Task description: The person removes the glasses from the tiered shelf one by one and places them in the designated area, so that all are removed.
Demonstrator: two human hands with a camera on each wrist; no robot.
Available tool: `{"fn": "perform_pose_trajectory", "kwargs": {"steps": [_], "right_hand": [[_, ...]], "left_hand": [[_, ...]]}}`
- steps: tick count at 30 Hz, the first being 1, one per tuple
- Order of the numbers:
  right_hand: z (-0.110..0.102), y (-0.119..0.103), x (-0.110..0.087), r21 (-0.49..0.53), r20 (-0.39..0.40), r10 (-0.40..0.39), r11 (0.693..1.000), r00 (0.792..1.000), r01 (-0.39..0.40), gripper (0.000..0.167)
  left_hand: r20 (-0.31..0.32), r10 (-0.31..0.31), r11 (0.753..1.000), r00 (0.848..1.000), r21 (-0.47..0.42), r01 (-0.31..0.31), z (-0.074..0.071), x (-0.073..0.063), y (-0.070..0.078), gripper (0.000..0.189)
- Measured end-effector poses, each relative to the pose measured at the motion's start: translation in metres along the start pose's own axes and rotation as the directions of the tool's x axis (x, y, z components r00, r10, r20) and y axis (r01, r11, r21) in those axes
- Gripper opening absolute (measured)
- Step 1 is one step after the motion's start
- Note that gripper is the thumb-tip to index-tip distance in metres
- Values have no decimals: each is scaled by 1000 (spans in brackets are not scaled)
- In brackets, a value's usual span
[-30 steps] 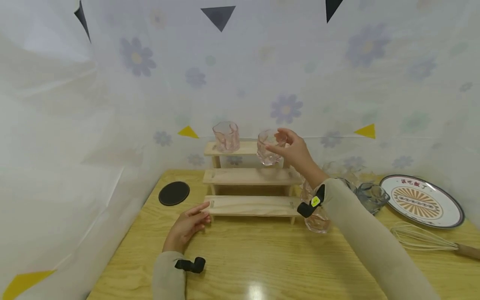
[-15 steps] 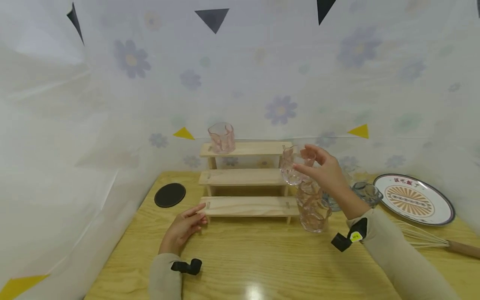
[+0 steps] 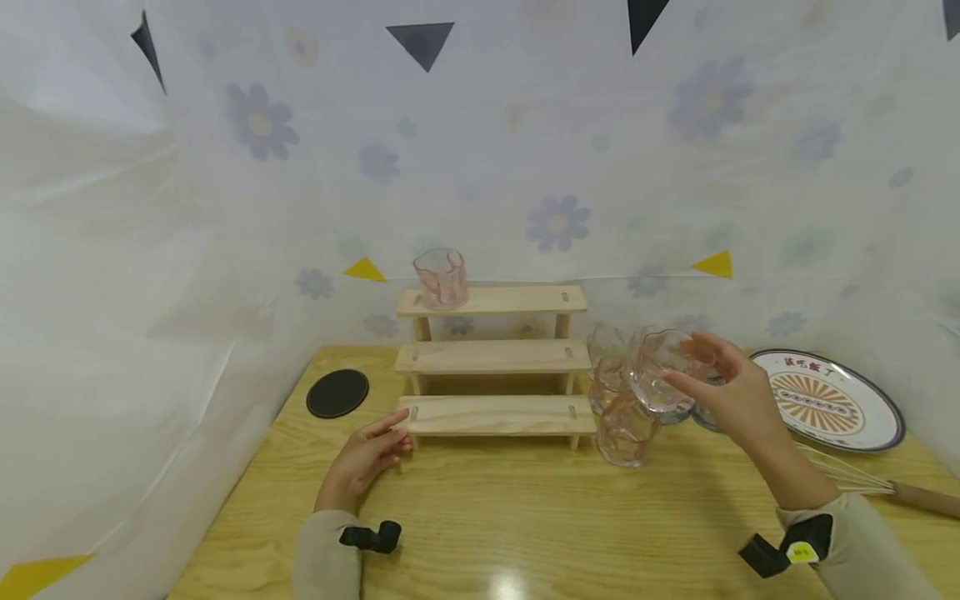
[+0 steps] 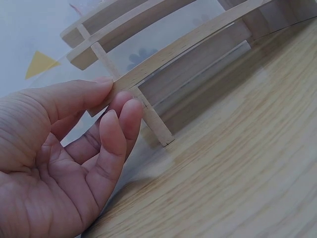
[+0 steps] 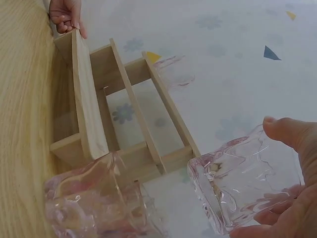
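My right hand holds a clear pinkish glass in the air, right of a three-step wooden stand. The right wrist view shows the thumb and fingers gripping this wavy-sided glass from opposite sides. With thumb above and fingers below, my left hand pinches the left end of the stand's lowest step. A pink glass sits on the left of the top step. Close beneath the held glass, an amber glass stands on the table, with more glasses partly hidden behind it.
A patterned plate lies at the right, with a whisk in front of it. Left of the stand lies a round black coaster. A flowered white sheet hangs behind the wooden table.
My right hand has carried the pinkish glass from near the top step's right end, rightward and down, to above the other glasses. My left hand stays at the stand.
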State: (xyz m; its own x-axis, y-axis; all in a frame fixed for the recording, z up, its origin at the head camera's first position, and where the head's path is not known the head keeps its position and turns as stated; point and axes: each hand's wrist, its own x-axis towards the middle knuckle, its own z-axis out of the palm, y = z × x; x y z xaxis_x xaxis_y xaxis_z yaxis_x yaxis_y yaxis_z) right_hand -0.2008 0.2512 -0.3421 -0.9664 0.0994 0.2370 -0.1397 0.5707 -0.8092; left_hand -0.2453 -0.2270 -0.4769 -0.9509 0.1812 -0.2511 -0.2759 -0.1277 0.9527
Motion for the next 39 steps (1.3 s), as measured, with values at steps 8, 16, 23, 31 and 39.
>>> {"fn": "perform_pose_trajectory", "kwargs": {"steps": [8,16,23,31,39], "right_hand": [[-10,27,-20,-31,-26,53,998,998,-53,82],[-5,51,-35,-51,-3,122,991,993,-122,84],[7,69,-40,-89,8,106,990,994,-105,82],[18,83,-40,-116,3,128,985,992,-127,82],[25,88,-40,-94,7,124,988,992,-123,80]], "left_hand": [[-23,3,1000,1000,25,-2,-2,-1,-1,52],[-18,-8,1000,1000,5,8,2,-6,1,54],[-14,-3,1000,1000,6,3,3,-5,1,55],[-36,-2,1000,999,13,3,4,-3,0,54],[-43,-5,1000,999,7,5,4,-2,1,53]]}}
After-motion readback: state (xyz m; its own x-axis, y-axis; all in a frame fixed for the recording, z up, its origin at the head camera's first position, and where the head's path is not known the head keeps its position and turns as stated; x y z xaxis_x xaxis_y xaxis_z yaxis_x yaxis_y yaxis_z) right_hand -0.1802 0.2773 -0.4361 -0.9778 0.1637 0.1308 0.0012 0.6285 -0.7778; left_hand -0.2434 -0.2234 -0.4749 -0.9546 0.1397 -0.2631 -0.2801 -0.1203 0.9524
